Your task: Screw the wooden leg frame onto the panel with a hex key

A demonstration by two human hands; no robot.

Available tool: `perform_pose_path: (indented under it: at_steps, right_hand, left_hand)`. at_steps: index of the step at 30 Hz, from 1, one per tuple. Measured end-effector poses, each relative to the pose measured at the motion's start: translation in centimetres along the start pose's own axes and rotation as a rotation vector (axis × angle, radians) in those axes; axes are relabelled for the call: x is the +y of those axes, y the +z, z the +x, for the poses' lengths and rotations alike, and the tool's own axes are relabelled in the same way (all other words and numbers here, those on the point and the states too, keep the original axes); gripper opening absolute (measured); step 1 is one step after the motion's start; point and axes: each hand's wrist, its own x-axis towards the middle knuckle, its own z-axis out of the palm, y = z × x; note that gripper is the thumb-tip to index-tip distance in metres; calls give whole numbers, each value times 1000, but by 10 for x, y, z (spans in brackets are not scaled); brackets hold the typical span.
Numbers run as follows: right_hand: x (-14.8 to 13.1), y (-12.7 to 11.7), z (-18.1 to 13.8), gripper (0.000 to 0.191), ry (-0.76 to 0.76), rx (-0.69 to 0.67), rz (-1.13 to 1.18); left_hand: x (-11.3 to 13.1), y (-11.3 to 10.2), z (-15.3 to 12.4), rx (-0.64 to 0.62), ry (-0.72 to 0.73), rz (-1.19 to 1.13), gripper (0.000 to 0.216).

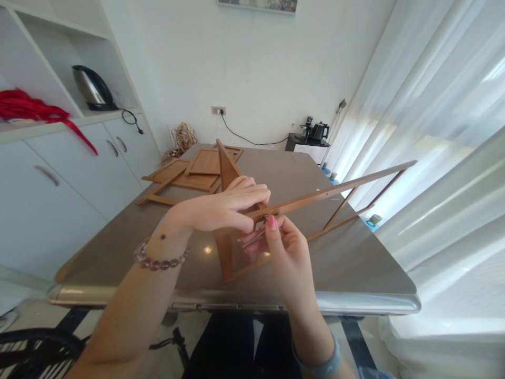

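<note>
A wooden frame stands tilted on the table in front of me, its long rail rising to the right. My left hand is closed around the near end of that rail, where it meets an upright wooden panel. Just below, my right hand pinches a thin metal hex key between thumb and fingers. The key's end is at a small metal bolt on the underside of the rail. My fingers partly hide the joint.
Flat wooden panels and frame pieces lie at the back left of the grey table. White cabinets with a kettle stand on the left. Sheer curtains hang on the right. A black chair is at the lower left.
</note>
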Motion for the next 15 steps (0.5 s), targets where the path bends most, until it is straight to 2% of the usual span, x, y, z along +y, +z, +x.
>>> perform_pose_path:
  at_steps: [3,5,8,11,13,15]
  right_hand:
    - [4,3,0,36,-26,31,19]
    - [7,2,-1,34,-113,83,-94]
    - [15,-4,0,28,-339,192,-432]
    - [18,-18,7,22,-668,245,-801]
    - [13,-29,15,19,-860,176,-967]
    - [3,-41,24,19,-932,35,-1060]
  left_hand:
    - [2,-1,1,0,9,9,19]
    - [2,-1,0,-3,20,12,19]
    - [0,-1,0,2,40,24,19]
    - [-3,0,-1,5,45,40,18]
    - [-3,0,-1,4,44,53,18]
    - [-2,0,0,2,44,61,19]
